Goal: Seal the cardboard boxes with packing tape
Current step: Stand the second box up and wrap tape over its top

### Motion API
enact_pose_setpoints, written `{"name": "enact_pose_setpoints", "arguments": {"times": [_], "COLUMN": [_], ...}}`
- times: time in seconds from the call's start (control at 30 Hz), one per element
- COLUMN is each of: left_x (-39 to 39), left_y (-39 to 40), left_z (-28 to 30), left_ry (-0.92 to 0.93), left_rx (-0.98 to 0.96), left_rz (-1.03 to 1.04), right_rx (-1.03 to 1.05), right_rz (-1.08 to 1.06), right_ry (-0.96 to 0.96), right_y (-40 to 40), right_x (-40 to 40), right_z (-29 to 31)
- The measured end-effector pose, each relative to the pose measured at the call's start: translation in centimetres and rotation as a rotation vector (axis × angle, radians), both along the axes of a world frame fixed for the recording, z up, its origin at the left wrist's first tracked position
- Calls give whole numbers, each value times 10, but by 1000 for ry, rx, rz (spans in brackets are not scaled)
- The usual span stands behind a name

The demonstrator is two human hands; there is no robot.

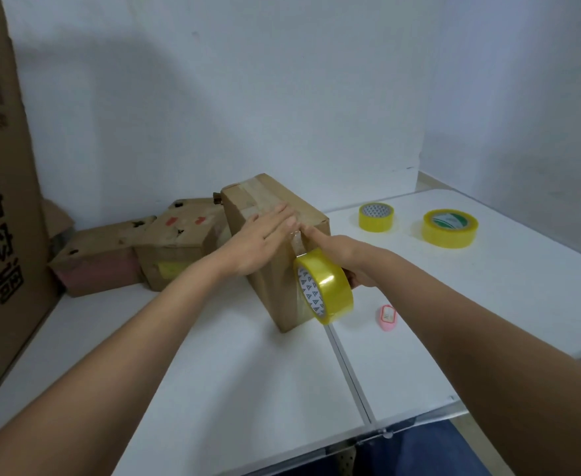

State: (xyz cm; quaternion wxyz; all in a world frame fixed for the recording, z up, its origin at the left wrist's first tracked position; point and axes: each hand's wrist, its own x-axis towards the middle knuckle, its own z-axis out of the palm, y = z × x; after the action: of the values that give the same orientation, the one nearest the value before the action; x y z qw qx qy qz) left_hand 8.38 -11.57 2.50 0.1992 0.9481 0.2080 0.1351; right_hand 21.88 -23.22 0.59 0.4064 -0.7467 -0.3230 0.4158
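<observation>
A brown cardboard box [268, 197] stands on its narrow side in the middle of the white table [234, 372]. My left hand [265, 238] lies flat with straight fingers on the box's top face, pressing a strip of clear tape. My right hand [344, 259] grips a yellow tape roll [330, 290] at the box's near right face, its index finger stretched out onto the tape strip on top. Tape runs from the roll up over the box edge.
Two more yellow tape rolls [376, 216] [450, 228] lie at the back right. A small pink cutter [387, 317] lies just right of the box. Worn cardboard boxes [151, 242] sit at the back left, and a tall printed carton [0, 201] stands at the left edge.
</observation>
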Motion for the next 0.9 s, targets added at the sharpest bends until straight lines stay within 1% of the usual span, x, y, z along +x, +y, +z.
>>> {"name": "enact_pose_setpoints", "arguments": {"times": [0.03,0.07,0.17,0.27,0.33,0.4,0.47,0.6,0.7,0.77,0.83,0.9], "left_x": [-6,-11,-17,-11,-6,-3,-2,-2,-5,-6,-8,-10], "left_y": [2,5,11,10,9,9,7,6,6,7,7,9], "left_z": [-1,-4,-16,-26,-27,-25,-22,-8,10,27,47,69], "left_ry": [-41,-40,68,16,0,12,37,61,17,-7,-13,6], "left_rx": [10,50,183,254,281,317,367,439,426,396,350,305], "left_rz": [-8,-1,65,122,133,131,131,145,149,160,177,202], "right_rx": [12,27,102,178,205,187,172,201,341,442,528,602], "right_rz": [-5,-11,-57,-78,-95,-117,-93,-48,-48,-78,-107,-92], "right_ry": [21,34,93,222,254,174,67,-57,-151,-179,-156,-121], "right_y": [-1,-1,-2,-8,-12,-15,-20,-27,-29,-32,-35,-37], "right_x": [1,3,6,5,6,8,10,5,0,0,2,3], "right_z": [-2,-5,-15,-23,-26,-26,-22,-6,12,28,47,68]}}
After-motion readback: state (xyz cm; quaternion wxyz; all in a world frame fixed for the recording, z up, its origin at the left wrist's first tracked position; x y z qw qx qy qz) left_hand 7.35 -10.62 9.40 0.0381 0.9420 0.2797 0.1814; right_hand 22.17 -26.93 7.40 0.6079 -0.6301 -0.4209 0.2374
